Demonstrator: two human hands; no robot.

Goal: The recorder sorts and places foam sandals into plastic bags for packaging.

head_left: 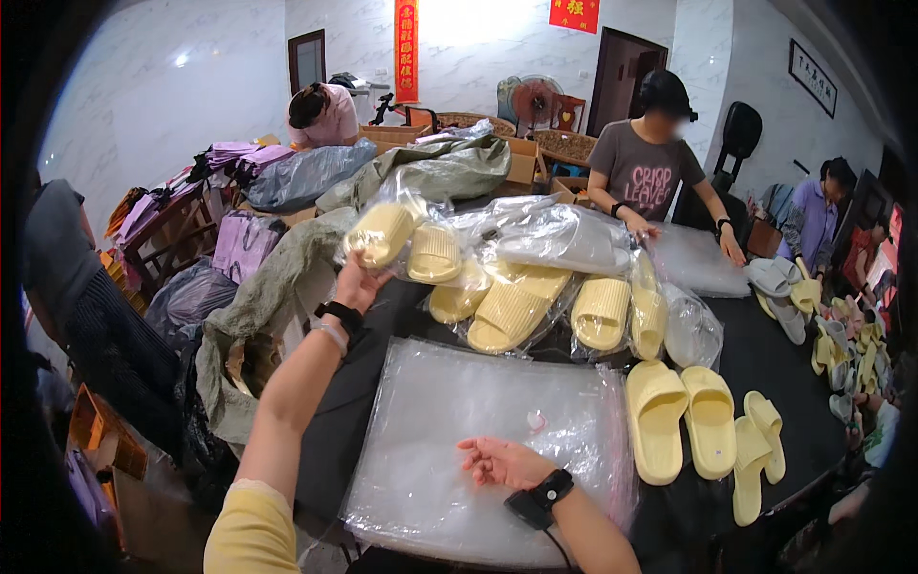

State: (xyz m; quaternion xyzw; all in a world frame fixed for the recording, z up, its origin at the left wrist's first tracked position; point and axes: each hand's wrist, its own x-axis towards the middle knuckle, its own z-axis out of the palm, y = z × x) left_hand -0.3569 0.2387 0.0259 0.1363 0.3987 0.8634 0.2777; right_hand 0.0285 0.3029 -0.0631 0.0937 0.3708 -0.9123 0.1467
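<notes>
My left hand [360,280] reaches to the far left of the table and grips a yellow slipper [384,232] wrapped in a clear plastic bag. Over a flat stack of clear plastic bags [449,392] in front of me is my right hand [505,465], palm partly up, fingers loosely bent and apart, holding nothing. Bagged yellow slippers [516,306] lie heaped past the stack, with a bagged grey slipper [559,239] on top. Right of the stack, a larger pair of unwrapped yellow slippers [655,421] stands beside a smaller yellow pair [751,469].
Across the black table [765,354], a co-worker [655,163] has both hands on another stack of clear bags [698,258]. More slippers [851,349] pile up at the right. A green woven sack [249,325] hangs at the left edge. Other people work farther off.
</notes>
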